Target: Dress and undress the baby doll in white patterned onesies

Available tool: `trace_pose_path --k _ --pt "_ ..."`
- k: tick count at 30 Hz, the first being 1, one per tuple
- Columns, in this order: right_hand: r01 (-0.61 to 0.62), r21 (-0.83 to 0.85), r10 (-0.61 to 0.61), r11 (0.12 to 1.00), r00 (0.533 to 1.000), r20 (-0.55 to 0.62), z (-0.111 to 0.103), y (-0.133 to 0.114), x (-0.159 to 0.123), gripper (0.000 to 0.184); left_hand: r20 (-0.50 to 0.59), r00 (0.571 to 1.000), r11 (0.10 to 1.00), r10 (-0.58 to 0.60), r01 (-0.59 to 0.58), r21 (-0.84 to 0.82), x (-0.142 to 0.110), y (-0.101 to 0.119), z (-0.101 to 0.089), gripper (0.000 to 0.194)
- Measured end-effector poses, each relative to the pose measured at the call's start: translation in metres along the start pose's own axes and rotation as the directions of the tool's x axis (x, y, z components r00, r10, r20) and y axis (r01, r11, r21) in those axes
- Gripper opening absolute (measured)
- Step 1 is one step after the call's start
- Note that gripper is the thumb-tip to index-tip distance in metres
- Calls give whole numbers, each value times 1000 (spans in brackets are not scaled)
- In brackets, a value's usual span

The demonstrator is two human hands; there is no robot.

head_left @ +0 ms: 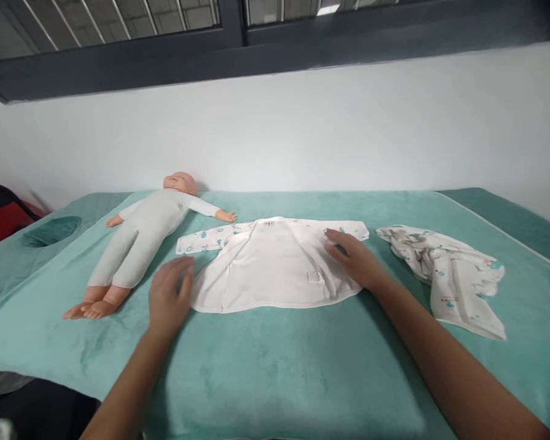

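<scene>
A white baby shirt (275,263) with small printed sleeves lies spread open on the green padded table, its plain inner side up. My right hand (352,256) rests at the shirt's right side, fingers apart near the right sleeve. To the left of the shirt my left hand (169,299) hovers by its edge, slightly blurred, with thumb and fingers apart and nothing visible in it. A baby doll (142,232) in a pale bodysuit lies on its back at the left, one arm stretched toward the left sleeve.
Crumpled printed baby clothing (462,281) lies at the right of the green table cover (275,373). The cover has a round hole (50,232) at the far left, near a red and black item (4,214). A white wall (302,134) and a dark window frame (238,49) stand behind.
</scene>
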State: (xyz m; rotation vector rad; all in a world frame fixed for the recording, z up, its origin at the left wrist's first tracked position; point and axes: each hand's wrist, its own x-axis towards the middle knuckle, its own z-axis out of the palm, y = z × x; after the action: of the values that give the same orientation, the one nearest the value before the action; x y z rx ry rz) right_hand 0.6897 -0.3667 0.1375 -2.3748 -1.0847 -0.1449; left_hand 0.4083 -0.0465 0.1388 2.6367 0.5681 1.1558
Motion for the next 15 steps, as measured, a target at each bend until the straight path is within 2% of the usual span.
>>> trace_pose_path --k 1,3,5,7,9,11,15 --pt "31 36 -30 999 1000 -7 -1 -9 -12 48 28 994 994 107 -107 7 -12 12 -4 23" --pt "170 29 -171 985 983 58 -3 -28 -39 46 142 936 946 323 -320 -42 -36 34 -10 25" --pt "317 -55 -309 947 944 115 -3 -44 -65 47 272 872 911 408 -407 -64 -53 51 -11 34" --pt "384 -131 -371 914 922 114 -3 -53 -85 45 331 855 911 399 -411 -39 -62 59 -8 36" --pt "387 -175 -383 905 922 60 -3 -55 -96 33 328 871 922 365 -388 3 -64 60 -2 33" --pt "373 -197 -381 907 925 -2 -2 -55 -100 25 308 888 930 341 -367 31 -62 58 2 30" --pt "368 -204 -383 907 923 -35 -3 -53 -100 27 272 915 944 299 -325 55 -59 55 4 29"
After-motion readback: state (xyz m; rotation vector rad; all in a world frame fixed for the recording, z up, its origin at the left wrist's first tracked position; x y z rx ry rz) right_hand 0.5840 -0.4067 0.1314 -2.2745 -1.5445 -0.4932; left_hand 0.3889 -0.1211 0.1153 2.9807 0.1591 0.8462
